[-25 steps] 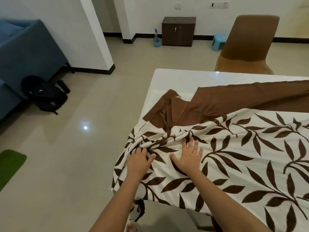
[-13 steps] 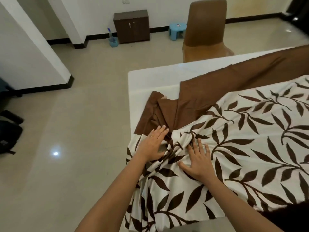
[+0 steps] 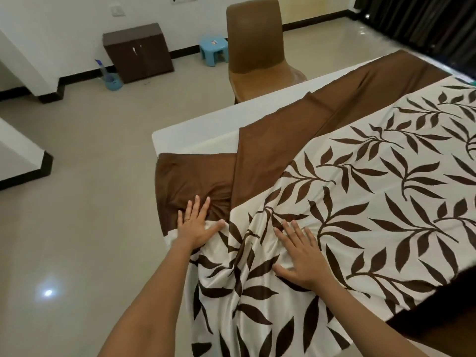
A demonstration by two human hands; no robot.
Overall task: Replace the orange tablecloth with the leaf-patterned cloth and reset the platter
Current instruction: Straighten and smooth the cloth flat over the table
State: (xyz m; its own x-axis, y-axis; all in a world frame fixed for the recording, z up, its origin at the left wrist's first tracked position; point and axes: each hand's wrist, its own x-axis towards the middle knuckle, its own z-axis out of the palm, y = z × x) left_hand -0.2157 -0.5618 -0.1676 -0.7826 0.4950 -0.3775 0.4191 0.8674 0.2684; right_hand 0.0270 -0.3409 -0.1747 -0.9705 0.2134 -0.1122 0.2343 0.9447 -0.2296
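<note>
A cream cloth with brown leaves (image 3: 360, 202) lies spread over the white table (image 3: 195, 124), its plain brown border (image 3: 296, 119) running along the far side. My left hand (image 3: 197, 222) presses flat on the brown corner at the table's left edge, fingers straight. On the wrinkled leaf pattern nearer me, my right hand (image 3: 300, 251) rests flat with spread fingers. Folds bunch between the two hands, and the cloth hangs over the near edge. No platter or orange cloth is in view.
A brown chair (image 3: 257, 47) stands at the table's far side. Behind it are a small blue stool (image 3: 215, 50), a dark cabinet (image 3: 137, 52) and a blue bucket (image 3: 112, 82) by the wall. Bare floor lies to the left.
My left hand slid forward onto the brown corner and flattened it out. The bunched folds between my hands have spread. The camera has swung right.
</note>
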